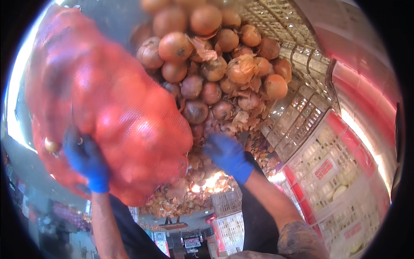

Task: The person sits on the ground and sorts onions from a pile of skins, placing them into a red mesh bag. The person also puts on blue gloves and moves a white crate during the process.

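Note:
A large red mesh sack [129,119] full of onions fills the left side. My left hand [85,158], in a blue glove, lies against the sack's near side with a thin curved dark thing, perhaps a blade, projecting from it; what the fingers grip is not clear. A pale onion [51,145] shows at the sack's left edge. My right hand [226,155], gloved in blue and blurred, is at the near edge of a heap of brown onions [212,92], just right of the sack. Its fingers are too blurred to read. Dry skins [244,121] lie among the onions.
Worn plastic crates [291,119] border the heap on the right. Nearer on the right stand white and red crates [336,171] holding pale peeled produce, with printed labels. Onion skins [174,204] cover the floor between my legs, and a smaller crate [228,230] stands beyond.

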Motion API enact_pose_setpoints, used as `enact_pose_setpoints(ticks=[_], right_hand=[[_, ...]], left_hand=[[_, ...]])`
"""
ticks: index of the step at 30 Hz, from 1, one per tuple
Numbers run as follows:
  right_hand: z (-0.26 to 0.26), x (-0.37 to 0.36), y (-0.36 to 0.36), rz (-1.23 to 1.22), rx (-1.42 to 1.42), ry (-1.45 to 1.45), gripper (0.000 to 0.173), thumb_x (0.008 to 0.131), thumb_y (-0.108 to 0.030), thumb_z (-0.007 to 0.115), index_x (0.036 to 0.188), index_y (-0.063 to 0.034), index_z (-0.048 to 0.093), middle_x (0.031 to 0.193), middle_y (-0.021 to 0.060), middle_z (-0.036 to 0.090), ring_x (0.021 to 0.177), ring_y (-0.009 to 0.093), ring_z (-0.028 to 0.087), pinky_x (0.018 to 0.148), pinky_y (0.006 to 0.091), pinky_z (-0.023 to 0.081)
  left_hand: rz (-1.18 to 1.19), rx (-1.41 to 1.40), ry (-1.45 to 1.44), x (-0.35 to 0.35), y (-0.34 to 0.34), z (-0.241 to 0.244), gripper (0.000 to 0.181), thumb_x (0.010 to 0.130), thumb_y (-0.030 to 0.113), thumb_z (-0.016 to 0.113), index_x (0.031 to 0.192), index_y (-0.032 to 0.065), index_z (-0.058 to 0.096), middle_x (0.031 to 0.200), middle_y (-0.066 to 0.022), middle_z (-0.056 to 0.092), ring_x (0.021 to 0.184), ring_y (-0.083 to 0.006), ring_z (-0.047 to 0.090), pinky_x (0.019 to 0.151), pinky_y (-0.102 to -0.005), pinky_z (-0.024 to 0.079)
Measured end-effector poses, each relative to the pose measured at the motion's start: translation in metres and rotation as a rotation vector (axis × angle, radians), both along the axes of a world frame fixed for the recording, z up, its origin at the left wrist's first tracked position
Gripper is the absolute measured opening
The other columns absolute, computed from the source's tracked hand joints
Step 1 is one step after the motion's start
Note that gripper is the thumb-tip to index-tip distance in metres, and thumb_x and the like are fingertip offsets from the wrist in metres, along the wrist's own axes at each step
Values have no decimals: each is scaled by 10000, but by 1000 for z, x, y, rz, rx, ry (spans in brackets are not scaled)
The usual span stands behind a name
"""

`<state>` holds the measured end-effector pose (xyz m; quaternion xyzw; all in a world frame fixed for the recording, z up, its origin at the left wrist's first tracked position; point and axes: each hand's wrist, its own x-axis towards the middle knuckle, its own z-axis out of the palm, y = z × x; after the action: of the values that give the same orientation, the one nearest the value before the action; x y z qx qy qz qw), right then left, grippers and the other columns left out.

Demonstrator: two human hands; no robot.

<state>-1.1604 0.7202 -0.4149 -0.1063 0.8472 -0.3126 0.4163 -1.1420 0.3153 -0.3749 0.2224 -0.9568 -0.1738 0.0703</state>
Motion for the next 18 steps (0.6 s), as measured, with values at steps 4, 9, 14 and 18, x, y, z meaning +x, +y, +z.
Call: enact_pose_setpoints(ticks=[4, 9, 14, 18], right_hand=[[-25, -190, 9, -130, 99, 637, 358, 891, -326, 729, 1136, -69, 676, 1034, 169, 688, 958, 388, 668, 820, 460, 536], [-64, -274, 9, -1, 523, 181, 589, 891, -588, 640, 1162, -69, 705, 1129, 214, 710, 1064, 393, 677, 894, 484, 525], [-53, -245, -1, 50, 508, 126, 637, 896, -651, 599, 1174, -89, 709, 1150, 234, 715, 1094, 407, 679, 946, 489, 517], [-67, -240, 8, -30, 508, 86, 736, 838, -688, 635, 1259, -85, 660, 1303, 247, 647, 1183, 427, 632, 1006, 471, 495]], left_hand=[[2, -39, -34, 4, -1, 1, 363, 969, 6, 619, 1327, -50, 603, 1328, -234, 632, 1248, -372, 595, 1075, -445, 454], [-26, -57, -40, -2, -1, 0, 355, 970, -1, 622, 1322, -46, 614, 1337, -225, 635, 1261, -363, 594, 1077, -442, 457], [7, -68, -30, 1, -1, 3, 337, 967, 0, 633, 1300, -48, 630, 1312, -220, 652, 1248, -359, 606, 1070, -438, 465], [-25, -70, -22, 7, -5, -5, 362, 987, 51, 610, 1338, -36, 606, 1328, -186, 633, 1221, -308, 595, 1044, -397, 463]])
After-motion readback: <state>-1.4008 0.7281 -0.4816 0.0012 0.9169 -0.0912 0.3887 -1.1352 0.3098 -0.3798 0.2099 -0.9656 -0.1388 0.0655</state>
